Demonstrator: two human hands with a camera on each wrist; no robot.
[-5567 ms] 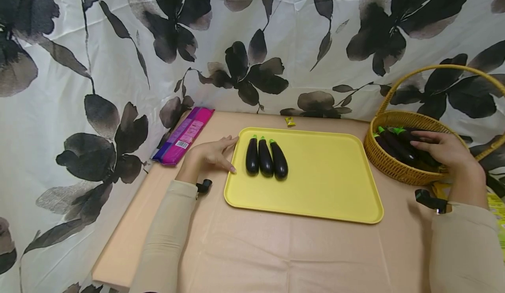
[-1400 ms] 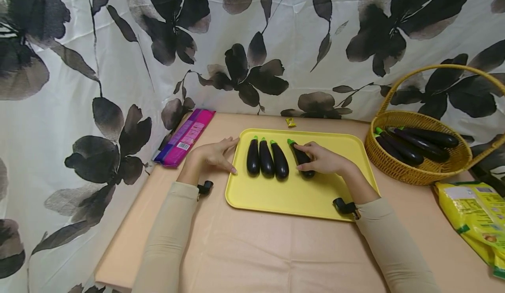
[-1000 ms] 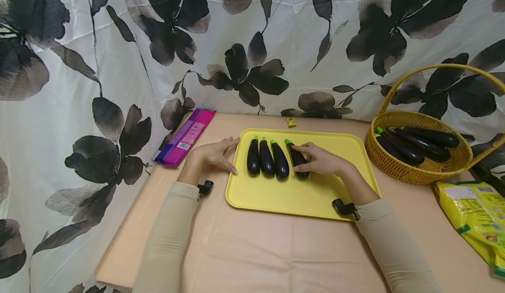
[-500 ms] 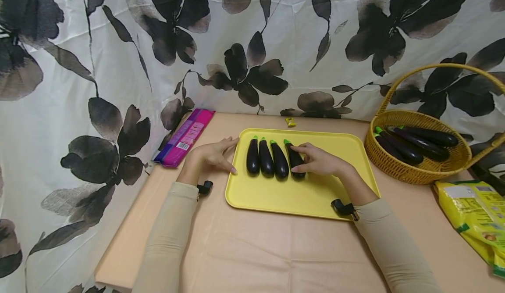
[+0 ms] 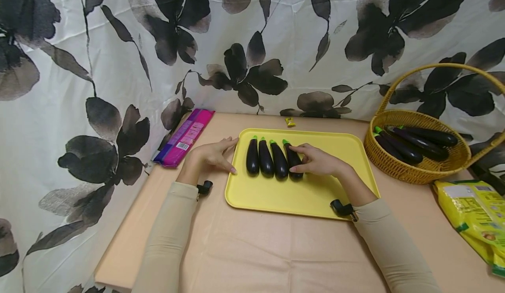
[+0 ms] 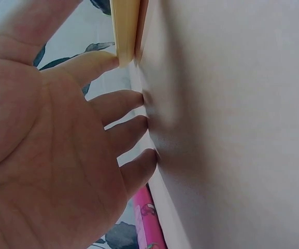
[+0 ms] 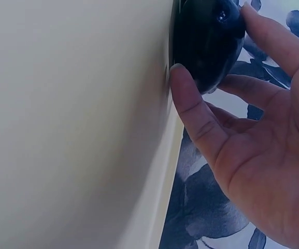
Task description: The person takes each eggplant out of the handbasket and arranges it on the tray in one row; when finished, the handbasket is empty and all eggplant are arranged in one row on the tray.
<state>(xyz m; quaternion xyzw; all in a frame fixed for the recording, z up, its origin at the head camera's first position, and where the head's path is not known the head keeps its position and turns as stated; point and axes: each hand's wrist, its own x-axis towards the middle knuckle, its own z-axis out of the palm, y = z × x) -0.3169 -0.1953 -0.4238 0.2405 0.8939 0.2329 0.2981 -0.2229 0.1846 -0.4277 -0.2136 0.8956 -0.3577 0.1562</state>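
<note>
Wicker basket beside yellow tray

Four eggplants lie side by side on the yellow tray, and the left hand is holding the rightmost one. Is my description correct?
Not entirely: the right hand, not the left hand, holds the rightmost eggplant, as the head view shows. The rest stands: four eggplants lie side by side on the yellow tray.
</note>
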